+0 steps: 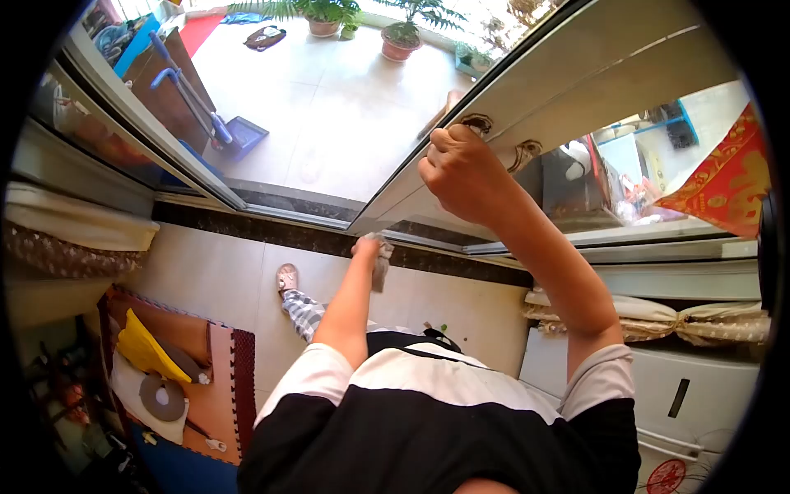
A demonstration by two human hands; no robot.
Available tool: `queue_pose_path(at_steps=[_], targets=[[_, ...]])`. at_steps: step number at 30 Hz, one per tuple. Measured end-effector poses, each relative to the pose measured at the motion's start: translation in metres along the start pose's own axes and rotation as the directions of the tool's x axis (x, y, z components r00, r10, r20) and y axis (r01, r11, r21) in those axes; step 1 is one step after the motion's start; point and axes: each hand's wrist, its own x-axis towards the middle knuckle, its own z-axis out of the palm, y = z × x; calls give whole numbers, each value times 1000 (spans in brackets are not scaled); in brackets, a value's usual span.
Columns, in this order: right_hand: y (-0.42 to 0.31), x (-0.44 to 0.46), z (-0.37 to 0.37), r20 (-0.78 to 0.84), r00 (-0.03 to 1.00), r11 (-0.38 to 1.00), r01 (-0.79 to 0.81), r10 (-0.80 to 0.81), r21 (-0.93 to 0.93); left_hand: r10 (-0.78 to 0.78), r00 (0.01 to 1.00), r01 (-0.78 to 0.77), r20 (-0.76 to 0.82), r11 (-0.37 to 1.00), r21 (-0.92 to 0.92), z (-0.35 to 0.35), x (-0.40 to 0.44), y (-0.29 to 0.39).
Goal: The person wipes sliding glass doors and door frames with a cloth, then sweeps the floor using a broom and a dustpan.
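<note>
My left hand is low in front of me, closed on a crumpled grey cloth that hangs down beside the threshold. Higher up, my right hand is curled against the white frame of the glass door, with its fingers wrapped at the frame's edge. Just above the knuckles is a dark, ornate door fitting, and a second fitting sits to its right. The hand hides whatever part of the frame lies under its fingers.
Past the doorway, a blue dustpan and potted plants stand on the tiled floor. A foam mat with a yellow item lies at lower left. Tied curtains hang at the left, and a white cabinet stands right.
</note>
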Motion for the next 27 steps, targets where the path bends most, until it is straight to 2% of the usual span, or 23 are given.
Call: queue_pose_path(at_steps=[1,3,4,5,7,8,10,12,13,15,17,19,20,21,24,25,27], targets=[[3,2,0,-5,1000,1000,8,-8,-4,-4,1000,4,-1,980,-197,-6,-29,2],[0,0,1,-32,999,999,-7,8,39,132,973,-174,-192,960,-220,32,14,-62],[1,0,1,-35,999,999,-2,3,42,173,985,-167,-22,900,-403,32,-17,-50],[0,0,0,-7,1000,998,-14,14,55,254,966,-196,43,834,-515,30,-48,-37],[0,-1,0,21,999,997,-27,25,66,332,938,-336,-102,797,-502,29,-57,-24],[0,-1,0,1,1000,996,-27,27,81,332,938,-337,-103,797,-501,25,-57,-15],[-1,-1,2,-18,999,995,-29,31,93,354,849,-520,-392,691,-502,-4,-85,44],[-1,0,4,-11,998,995,-53,54,88,263,897,-440,-355,471,-765,-14,-58,65],[-1,0,5,-12,999,995,-50,51,85,263,896,-442,-356,467,-766,-16,-50,76],[0,0,7,-38,998,993,-53,57,109,-80,973,-152,-216,482,-863,-20,-35,96],[1,0,7,-31,998,994,-52,55,93,-56,985,-116,-162,478,-871,-7,-9,94],[0,1,9,-27,998,995,-46,49,90,-104,985,-71,-136,474,-878,5,-17,101],[1,1,12,-73,996,992,-43,52,119,-23,986,-134,-164,472,-871,8,-17,97],[0,1,13,-116,992,987,-41,59,152,-27,985,-140,-173,472,-870,7,-28,99],[1,2,12,-151,988,990,-24,45,142,209,966,-247,-154,555,-794,1,-77,120],[1,3,12,-160,986,989,-15,39,148,276,947,-299,-162,584,-754,1,-88,125],[1,4,12,-206,977,990,-24,52,137,464,869,-435,-171,553,-711,-5,-150,152]])
